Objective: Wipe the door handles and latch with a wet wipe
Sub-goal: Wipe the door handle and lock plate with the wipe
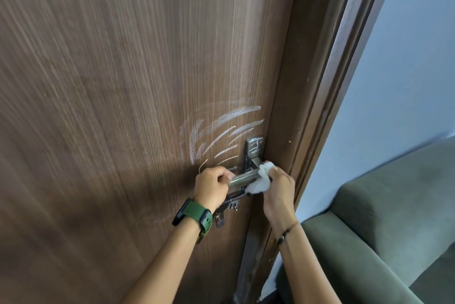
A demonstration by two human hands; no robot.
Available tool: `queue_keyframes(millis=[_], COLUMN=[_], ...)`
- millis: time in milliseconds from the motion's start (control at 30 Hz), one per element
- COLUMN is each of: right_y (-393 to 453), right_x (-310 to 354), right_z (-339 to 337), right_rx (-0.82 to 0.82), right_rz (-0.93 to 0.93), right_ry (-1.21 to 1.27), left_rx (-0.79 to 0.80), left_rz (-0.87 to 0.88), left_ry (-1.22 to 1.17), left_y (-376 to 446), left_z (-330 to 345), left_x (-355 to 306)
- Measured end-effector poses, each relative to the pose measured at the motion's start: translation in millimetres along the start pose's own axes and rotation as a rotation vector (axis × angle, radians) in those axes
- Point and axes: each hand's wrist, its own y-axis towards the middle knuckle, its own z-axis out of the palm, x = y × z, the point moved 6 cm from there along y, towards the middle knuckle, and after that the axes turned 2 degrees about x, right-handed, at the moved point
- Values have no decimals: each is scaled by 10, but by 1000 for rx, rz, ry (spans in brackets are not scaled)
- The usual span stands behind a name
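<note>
A metal lever door handle point(246, 177) sticks out from a dark backplate point(253, 150) near the right edge of a brown wooden door point(123, 82). My left hand point(213, 185), with a green watch on the wrist, grips the free end of the lever. A crumpled white wet wipe point(259, 182) is bunched in my right hand point(280, 187) and pressed against the lever close to the backplate. Below the handle a dark metal latch point(227, 207) shows between my wrists, partly hidden by them.
White chalk-like scribbles point(221, 134) mark the door above and left of the handle. The brown door frame point(327, 82) runs along the right. A green sofa point(381, 217) stands at the lower right against a pale blue wall point(406, 57).
</note>
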Motion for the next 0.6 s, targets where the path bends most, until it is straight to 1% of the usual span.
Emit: queue_keyframes(millis=[67,167,233,467,533,600], right_y=[35,6,-1,-91,-69,-79], right_x=[-4,-85,-134,-347,-332,-335], right_z=[30,-27,-11,130,158,139], right_rx=[17,58,82,191,220,214], right_rz=[32,73,158,443,478,506], right_ry=[46,32,81,525,626,674], left_rx=[9,8,7,-2,-3,-4], left_rz=[-2,9,20,31,32,30], left_ry=[-4,17,24,27,44,38], left_y=[2,-9,3,-18,-17,-21], left_z=[-4,2,-3,-2,-6,-14], left_x=[-9,6,5,-21,-25,-33])
